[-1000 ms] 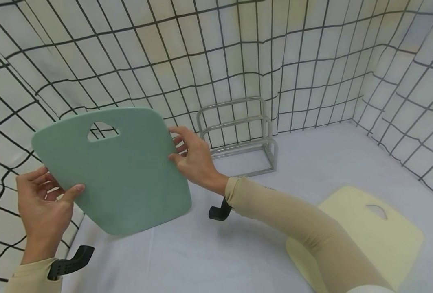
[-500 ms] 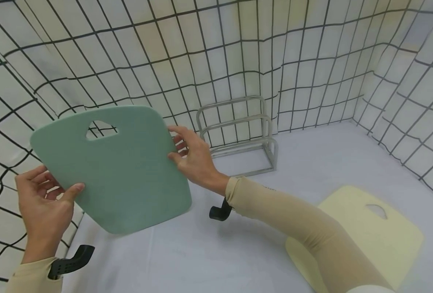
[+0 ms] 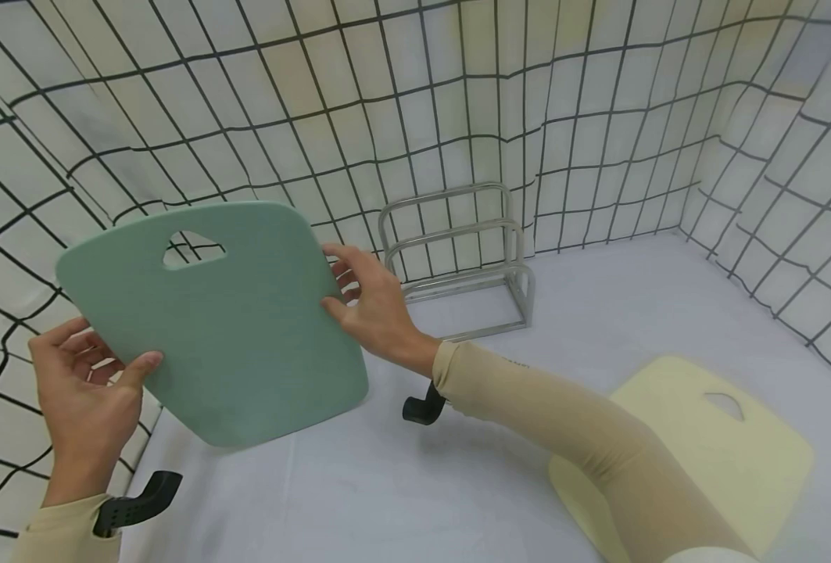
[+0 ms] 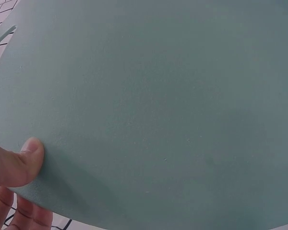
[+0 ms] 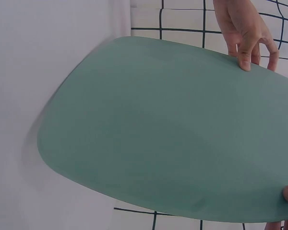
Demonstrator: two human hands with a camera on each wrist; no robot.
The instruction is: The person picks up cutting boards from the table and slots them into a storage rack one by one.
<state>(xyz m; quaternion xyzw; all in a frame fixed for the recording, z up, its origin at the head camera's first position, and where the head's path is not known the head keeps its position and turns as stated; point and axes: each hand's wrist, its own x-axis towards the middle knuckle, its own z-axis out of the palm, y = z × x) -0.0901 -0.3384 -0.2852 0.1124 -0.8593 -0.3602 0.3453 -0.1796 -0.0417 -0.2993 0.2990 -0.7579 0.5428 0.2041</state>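
A green cutting board (image 3: 246,336) with a cut-out handle slot near its top is held up, tilted, at the left of the head view. My left hand (image 3: 87,391) pinches its left edge, thumb on the near face and fingers behind. On the opposite edge my right hand (image 3: 373,305) grips the board between thumb and fingers. The board's broad face fills most of the left wrist view, with the left thumb (image 4: 24,163) pressed on it. In the right wrist view the left hand (image 5: 247,36) shows at the far edge of the board.
A metal rack (image 3: 457,266) with several upright loops stands at the back, just beyond the right hand. A pale yellow cutting board (image 3: 711,438) lies on the white table (image 3: 457,485) at right, partly under the right sleeve (image 3: 563,414). Grid-patterned cloth (image 3: 598,117) walls the back and sides.
The green cutting board has risen very slightly at its top edge. Both hands keep their hold, and the rack and yellow board stay where they were.
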